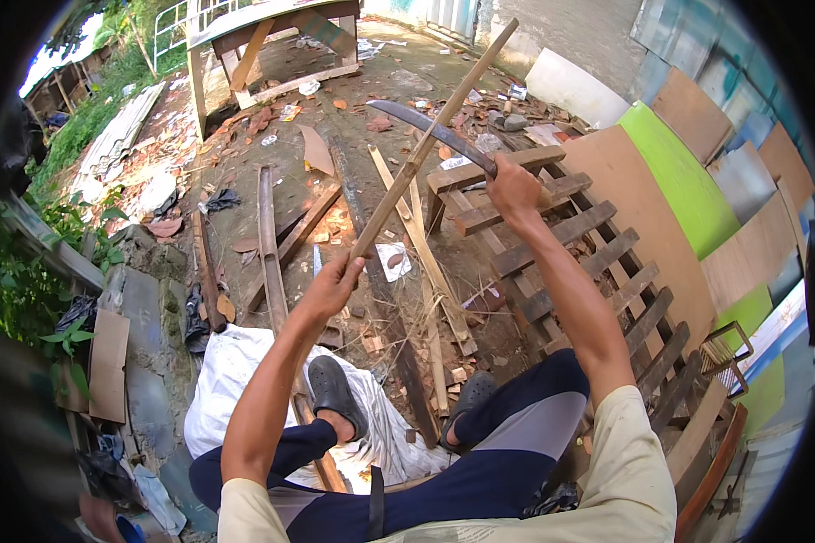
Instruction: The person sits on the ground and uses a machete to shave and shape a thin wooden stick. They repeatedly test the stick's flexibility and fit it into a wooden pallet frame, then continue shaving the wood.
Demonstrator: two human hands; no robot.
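My left hand (pixel 334 288) is closed round the lower end of a long bamboo strip (pixel 398 185), which slants up and away to the right. In my right hand (pixel 516 192) is the handle of a machete (pixel 448 137) with a dark, curved blade. The blade crosses the strip around its upper middle, pointing left; whether the two touch I cannot tell. Both arms are stretched forward over my bent legs. Below the hands, split bamboo pieces (pixel 435 281) and a dark wooden beam (pixel 385 299) lie on the ground.
A slatted wooden pallet (pixel 561 237) stands close on the right, with boards (pixel 643 195) leaning behind it. White sheeting (pixel 231 371) lies under my left foot. A low concrete wall (pixel 145 362) runs along the left. Far off stands a wooden table (pixel 281 18). Leaves and scraps litter the ground.
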